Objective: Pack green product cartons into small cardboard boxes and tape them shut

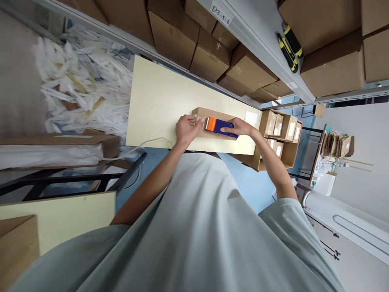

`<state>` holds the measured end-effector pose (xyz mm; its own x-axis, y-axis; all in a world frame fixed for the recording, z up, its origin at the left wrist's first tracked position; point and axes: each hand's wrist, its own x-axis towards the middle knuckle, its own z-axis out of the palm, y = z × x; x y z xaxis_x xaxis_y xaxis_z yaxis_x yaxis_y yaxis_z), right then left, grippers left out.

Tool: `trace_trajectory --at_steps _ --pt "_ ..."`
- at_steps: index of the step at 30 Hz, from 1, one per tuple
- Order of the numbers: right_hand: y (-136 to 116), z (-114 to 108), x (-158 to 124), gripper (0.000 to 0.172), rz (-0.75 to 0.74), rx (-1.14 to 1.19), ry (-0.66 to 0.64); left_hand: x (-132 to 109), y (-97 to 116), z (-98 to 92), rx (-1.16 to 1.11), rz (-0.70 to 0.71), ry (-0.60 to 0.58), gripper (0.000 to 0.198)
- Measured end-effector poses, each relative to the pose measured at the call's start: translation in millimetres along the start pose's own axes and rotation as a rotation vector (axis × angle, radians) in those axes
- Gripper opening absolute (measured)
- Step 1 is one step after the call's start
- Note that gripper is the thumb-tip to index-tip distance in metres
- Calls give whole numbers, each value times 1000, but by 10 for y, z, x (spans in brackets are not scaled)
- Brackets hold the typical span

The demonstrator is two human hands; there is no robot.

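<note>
A long, narrow cardboard box lies on the pale yellow tabletop. My right hand is wrapped round the blue body of a tape dispenser with an orange, toothed front, which lies over the box. At the box's left end, my left hand has its thumb and fingers drawn together at a strip of clear tape. The dispenser's toothed edge is just to the right of those fingers. How firmly the left fingers grip the tape is hard to make out.
Shelves with cardboard boxes run along the far side, with yellow-black utility knives on one. An open carton holding small boxes stands at the right. White packing scraps heap up at the left. A white cable touches the table's near edge.
</note>
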<state>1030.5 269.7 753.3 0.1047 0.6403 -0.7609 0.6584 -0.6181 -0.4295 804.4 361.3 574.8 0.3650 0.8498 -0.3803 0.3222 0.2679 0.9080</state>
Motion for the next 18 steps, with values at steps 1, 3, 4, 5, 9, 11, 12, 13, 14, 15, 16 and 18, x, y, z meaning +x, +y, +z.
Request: trace_trajectory --at_steps 1,3,4,5,9,11,12,13,14,15,16,18 --pt "3 -1 11 71 -6 -17 1 -19 19 40 23 19 23 32" --pt "9 -14 52 69 -16 -62 6 -36 25 112 31 38 69 29" --pt "11 -26 79 69 -22 -86 5 -36 14 140 19 34 89 26" --pt "13 -41 108 68 -28 -104 -2 -33 -4 161 5 24 108 24" --pt "28 -122 217 61 -82 -101 -97 -3 -98 203 -11 5 199 19" --pt "43 -157 272 58 -108 -96 -130 12 -141 207 8 31 241 17" --pt "53 -169 303 57 -120 -98 -136 19 -159 204 20 46 257 16" --pt "66 -176 336 56 -133 -98 -139 25 -175 198 33 60 269 16" --pt "83 -178 369 56 -147 -94 -141 29 -188 189 44 69 277 16" --pt "106 -178 400 55 -158 -89 -142 33 -197 178 53 72 280 18" --pt "139 -178 425 55 -168 -82 -140 34 -202 166 61 67 282 20" --pt "251 -191 436 54 -179 -60 -133 29 -193 149 71 36 291 24"
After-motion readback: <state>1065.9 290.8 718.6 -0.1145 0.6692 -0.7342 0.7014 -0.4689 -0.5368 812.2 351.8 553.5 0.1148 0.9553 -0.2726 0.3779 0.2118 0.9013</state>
